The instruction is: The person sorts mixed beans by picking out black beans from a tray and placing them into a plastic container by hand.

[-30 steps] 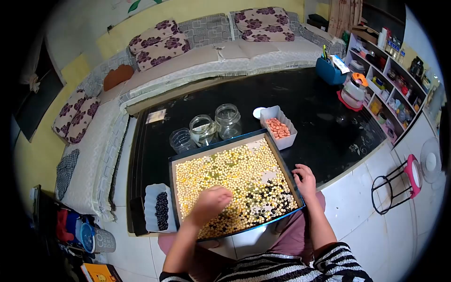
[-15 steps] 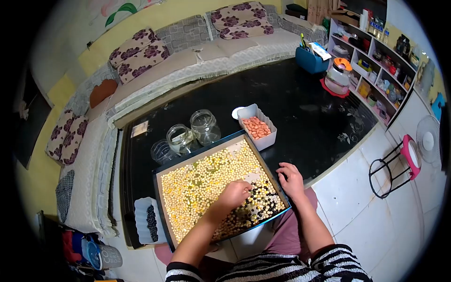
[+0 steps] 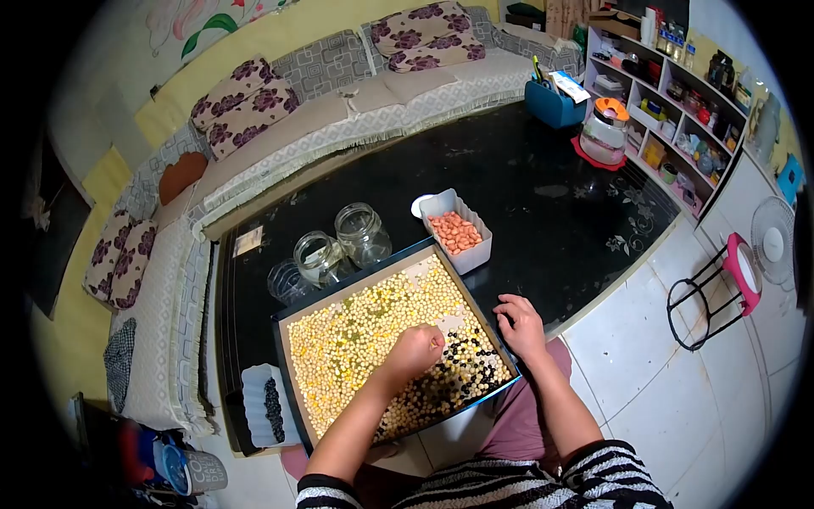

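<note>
My left hand (image 3: pixel 415 350) is closed in a loose fist over the shallow box (image 3: pixel 289 365) of mixed beans. Its fingertips are tucked away, so what they hold, if anything, cannot be made out. Pale yellow beans (image 3: pixel 339 365) with some yellow and green ones cover most of the box. Black beans (image 3: pixel 483 373) are gathered at its near right corner, just right of that hand. Beside the box's right edge, my right hand (image 3: pixel 521 324) rests on the dark table, its fingers slightly bent and apart, with nothing in them.
A white container (image 3: pixel 476 253) of reddish peanuts stands beyond the box. Glass jars (image 3: pixel 363 237) stand to its left. Another white container (image 3: pixel 257 407) holds black beans at the left. A blue holder (image 3: pixel 551 106) and an orange-lidded jar (image 3: pixel 604 136) stand at the far right of the table (image 3: pixel 475 170).
My left hand has drawn slightly left, and its fingers have curled further in from a pinch near the black beans. The right hand stays beside the box. The whole view has shifted slightly.
</note>
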The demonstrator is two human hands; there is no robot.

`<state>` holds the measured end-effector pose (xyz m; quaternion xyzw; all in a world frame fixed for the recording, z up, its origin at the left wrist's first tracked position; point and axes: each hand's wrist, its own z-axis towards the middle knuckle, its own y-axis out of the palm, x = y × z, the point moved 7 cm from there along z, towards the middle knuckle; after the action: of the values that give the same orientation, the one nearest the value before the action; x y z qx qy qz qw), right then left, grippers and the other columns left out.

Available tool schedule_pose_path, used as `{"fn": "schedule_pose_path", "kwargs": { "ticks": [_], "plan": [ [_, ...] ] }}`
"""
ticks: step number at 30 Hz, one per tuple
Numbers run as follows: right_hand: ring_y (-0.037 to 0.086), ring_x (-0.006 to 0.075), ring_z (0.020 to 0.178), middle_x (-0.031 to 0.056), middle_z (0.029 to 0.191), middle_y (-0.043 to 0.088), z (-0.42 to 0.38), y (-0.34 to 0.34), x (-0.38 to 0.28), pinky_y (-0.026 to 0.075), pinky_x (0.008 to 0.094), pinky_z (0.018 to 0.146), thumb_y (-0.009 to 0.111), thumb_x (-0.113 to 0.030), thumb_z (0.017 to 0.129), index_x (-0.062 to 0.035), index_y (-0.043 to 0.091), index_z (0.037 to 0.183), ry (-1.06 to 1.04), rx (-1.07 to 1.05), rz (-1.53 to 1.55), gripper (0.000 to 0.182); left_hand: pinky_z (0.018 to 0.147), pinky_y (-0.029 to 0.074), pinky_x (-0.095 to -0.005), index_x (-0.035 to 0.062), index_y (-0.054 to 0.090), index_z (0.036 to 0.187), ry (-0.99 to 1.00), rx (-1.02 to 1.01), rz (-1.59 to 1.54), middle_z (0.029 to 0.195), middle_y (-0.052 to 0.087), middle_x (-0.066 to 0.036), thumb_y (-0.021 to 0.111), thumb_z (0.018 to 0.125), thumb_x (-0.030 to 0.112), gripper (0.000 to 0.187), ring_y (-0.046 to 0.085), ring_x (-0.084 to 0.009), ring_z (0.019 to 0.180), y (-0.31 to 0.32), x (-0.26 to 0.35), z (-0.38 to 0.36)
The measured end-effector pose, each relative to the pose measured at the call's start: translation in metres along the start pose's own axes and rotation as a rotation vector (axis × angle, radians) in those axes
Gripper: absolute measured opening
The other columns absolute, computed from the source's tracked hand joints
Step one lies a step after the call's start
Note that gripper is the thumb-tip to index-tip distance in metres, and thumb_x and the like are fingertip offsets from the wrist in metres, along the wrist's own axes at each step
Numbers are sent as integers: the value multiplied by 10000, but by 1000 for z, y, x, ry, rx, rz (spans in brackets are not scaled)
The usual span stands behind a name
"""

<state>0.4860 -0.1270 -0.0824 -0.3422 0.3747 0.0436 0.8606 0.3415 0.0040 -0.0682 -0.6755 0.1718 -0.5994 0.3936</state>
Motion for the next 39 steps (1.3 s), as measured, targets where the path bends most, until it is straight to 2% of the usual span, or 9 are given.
{"fn": "schedule_pose_path", "kwargs": {
  "ticks": [8,10,14,17,19,22,29,32,39],
  "plan": [
    [570,275,934,112,997,607,0,0,0,464,351,816,587,-33,713,-28,635,785,1,-2,0,87,667,481,-375,5,596,693,115,19,4,695,601,-165,526,679,42,81,591,-317,672,6,9,3],
    [570,273,934,109,999,606,0,-1,-1,464,350,815,587,-33,714,-30,636,787,0,-1,1,88,641,475,-378,11,586,678,29,-125,74,675,586,-184,520,674,35,70,586,-312,646,10,9,3],
    [571,273,932,107,1000,606,0,-1,-1,465,349,813,586,-31,715,-33,637,789,-8,-2,-2,90,607,467,-381,14,573,652,91,-107,77,648,564,-196,518,670,36,63,574,-311,602,11,10,1],
    [570,272,934,105,1001,605,0,0,-1,466,348,811,586,-30,717,-35,637,788,-11,2,-1,88,606,480,-352,14,583,654,-31,-128,-5,647,585,-177,536,669,45,57,584,-291,589,0,14,2],
    [569,271,938,103,1001,606,0,0,-1,465,346,813,589,-31,718,-36,636,787,2,5,-3,84,623,495,-315,22,633,711,-153,-70,-127,676,619,-154,563,673,61,89,609,-268,610,-8,7,4],
    [568,270,940,102,1000,606,0,-1,-2,465,345,812,591,-32,718,-36,635,785,-1,0,-1,81,604,486,-284,0,657,805,-65,11,-96,692,636,-112,596,713,77,135,610,-205,611,-9,-2,15],
    [567,271,945,99,1002,606,0,-1,-1,465,347,813,592,-39,720,-38,636,789,-5,4,-3,82,642,494,-321,13,660,840,103,-47,85,753,639,-148,619,722,95,149,628,-253,680,2,-3,29],
    [567,272,946,98,1003,605,0,1,0,464,347,814,591,-40,720,-39,637,791,5,-9,-4,85,683,501,-348,21,662,823,-9,-134,85,770,643,-162,631,694,68,140,629,-296,707,1,1,32],
    [569,274,937,99,1002,604,1,-1,-2,466,348,809,590,-37,718,-39,636,793,-2,-2,-2,87,639,489,-365,28,629,728,-8,-185,131,702,624,-159,608,688,57,54,620,-296,667,10,-6,35]
  ]
}}
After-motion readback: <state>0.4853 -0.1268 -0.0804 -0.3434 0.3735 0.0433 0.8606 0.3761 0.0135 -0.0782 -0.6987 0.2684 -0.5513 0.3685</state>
